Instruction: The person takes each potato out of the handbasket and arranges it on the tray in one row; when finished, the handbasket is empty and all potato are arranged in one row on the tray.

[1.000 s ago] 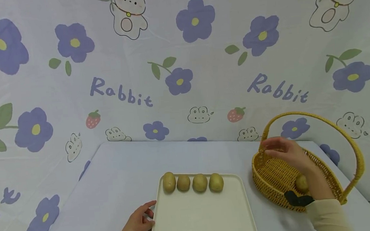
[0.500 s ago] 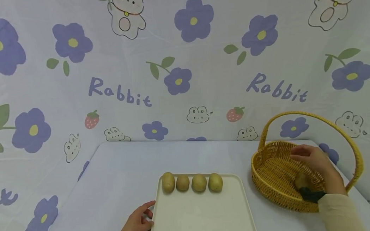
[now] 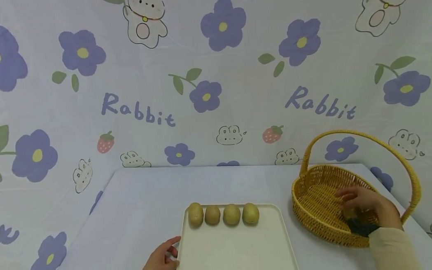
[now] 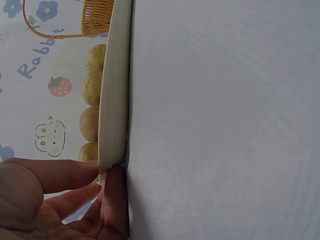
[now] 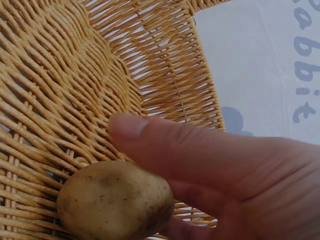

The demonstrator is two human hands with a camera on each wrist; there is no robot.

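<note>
My left hand pinches the left edge of a cream tray. In the left wrist view the thumb is at the rim, with the fingers at the tray's side and underside. Several potatoes stand in a row along the tray's far edge. My right hand is inside a wicker basket on the right, over a single potato. In the right wrist view the thumb is stretched out just above this potato and the other fingers are partly hidden behind it.
The basket's tall arched handle rises beside my right forearm. Both tray and basket rest on a white-covered table. A cloth printed with flowers and rabbits hangs behind. A dark strap is at my right wrist.
My right hand has moved to the right and down, from over the basket's far left side to the potato inside. The left hand stays at the tray's edge.
</note>
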